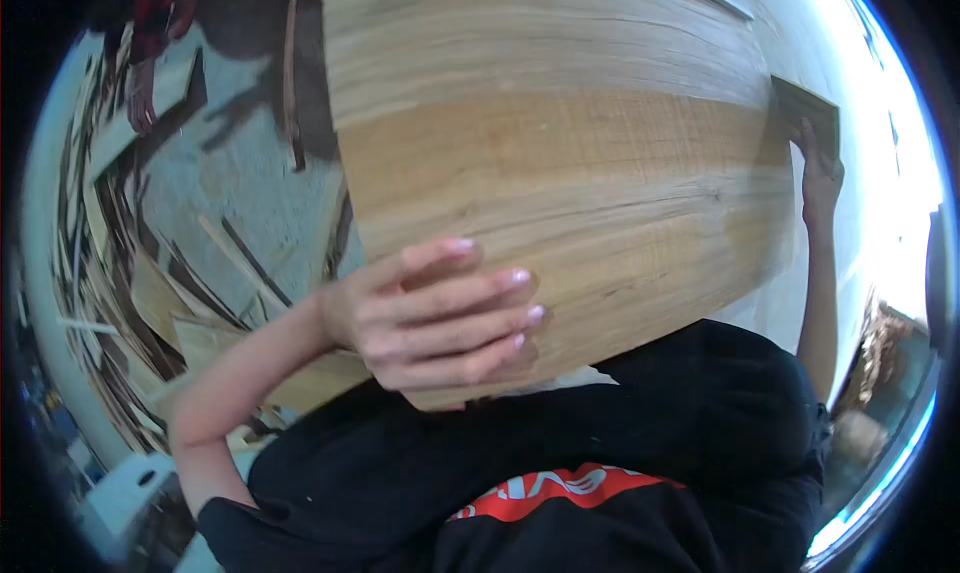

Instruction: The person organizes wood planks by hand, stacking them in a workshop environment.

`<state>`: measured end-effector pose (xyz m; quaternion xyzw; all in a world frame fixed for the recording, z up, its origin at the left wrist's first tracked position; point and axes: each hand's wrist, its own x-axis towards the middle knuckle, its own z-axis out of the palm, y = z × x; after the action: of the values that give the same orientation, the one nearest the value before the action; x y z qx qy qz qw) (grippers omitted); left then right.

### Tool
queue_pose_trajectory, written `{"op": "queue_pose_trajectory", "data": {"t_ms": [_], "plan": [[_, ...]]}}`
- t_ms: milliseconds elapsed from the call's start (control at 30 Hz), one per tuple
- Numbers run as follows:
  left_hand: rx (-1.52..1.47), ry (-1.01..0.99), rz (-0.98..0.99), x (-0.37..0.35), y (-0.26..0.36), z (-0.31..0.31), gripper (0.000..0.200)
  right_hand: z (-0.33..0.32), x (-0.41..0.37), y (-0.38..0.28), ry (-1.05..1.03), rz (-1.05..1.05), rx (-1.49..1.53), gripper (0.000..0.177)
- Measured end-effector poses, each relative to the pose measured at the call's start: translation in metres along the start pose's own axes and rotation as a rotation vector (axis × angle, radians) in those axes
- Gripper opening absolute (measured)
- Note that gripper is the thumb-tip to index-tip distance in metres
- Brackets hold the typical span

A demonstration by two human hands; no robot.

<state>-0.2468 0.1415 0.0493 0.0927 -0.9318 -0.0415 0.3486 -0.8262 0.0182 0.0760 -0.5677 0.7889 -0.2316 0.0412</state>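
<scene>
Wooden board: it lies in front of you, its broad grained face [600, 163] toward you, its near edge close against your black shirt [700, 413]; a darker, more orange band crosses the face between paler ones.
Left hand: your left hand [445, 318] holds the board at its near left edge, four fingers slightly apart and laid across the face; your thumb is hidden.
Right hand: your right hand [822, 173], out past the board's right side, is closed on a small flat piece [815, 108], thumb on the near face.
Pale surface: a bright pale surface [848, 228] shows beyond the board, around your right forearm.
Wood strips: thin strips [235, 258] and offcuts lie scattered over the floor [270, 208] to your left.
Checked fabric: red-and-black fabric [152, 13] shows at the upper left.
Shirt print: red with white lettering [570, 488].
</scene>
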Motion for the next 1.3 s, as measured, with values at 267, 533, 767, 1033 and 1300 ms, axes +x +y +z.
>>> {"op": "queue_pose_trajectory", "data": {"t_ms": [267,533,767,1033,1300], "plan": [[-0.111,0.093,0.055,-0.028,-0.002,0.018,0.062,-0.033,0.015,-0.135,0.323,-1.035,0.359,0.040],[0.160,0.095,-0.630,-0.149,-0.024,-0.048,0.111,0.019,-0.035,-0.321,0.191,-1.516,-0.382,0.046],[0.082,-0.859,-1.019,-0.313,0.070,-0.111,0.133,0.118,-0.081,-0.393,0.023,-1.620,-0.235,0.074],[0.009,-1.037,-1.247,-0.365,0.144,-0.117,0.129,0.166,-0.054,-0.392,-0.149,-1.501,0.064,0.065],[0.457,-0.888,-1.621,-0.391,0.205,-0.136,0.075,0.123,-0.058,-0.359,0.016,-1.425,0.012,0.079]]}}
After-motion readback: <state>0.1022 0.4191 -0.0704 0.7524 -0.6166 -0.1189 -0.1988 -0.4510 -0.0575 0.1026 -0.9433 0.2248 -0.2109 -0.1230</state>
